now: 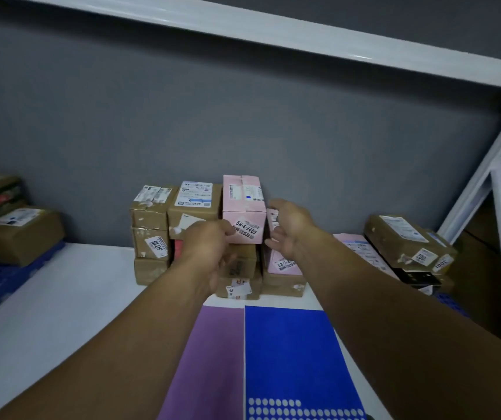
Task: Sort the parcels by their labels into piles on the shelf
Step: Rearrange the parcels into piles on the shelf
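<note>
Pink cardboard parcel (244,207) labelled 58-4-3405 sits on top of the middle pile of brown cardboard boxes (150,216), against the grey wall (243,116) on the white shelf board (61,298). The left hand (209,247) is at the parcel's lower front corner with its fingers curled (whether they actually grip it, I cannot tell). The right hand (288,228) hovers just beside the parcel's right face, fingers loosely spread and holding nothing. A purple paper sheet (212,359) and a blue paper sheet (291,353) lie side by side nearer the camera.
</note>
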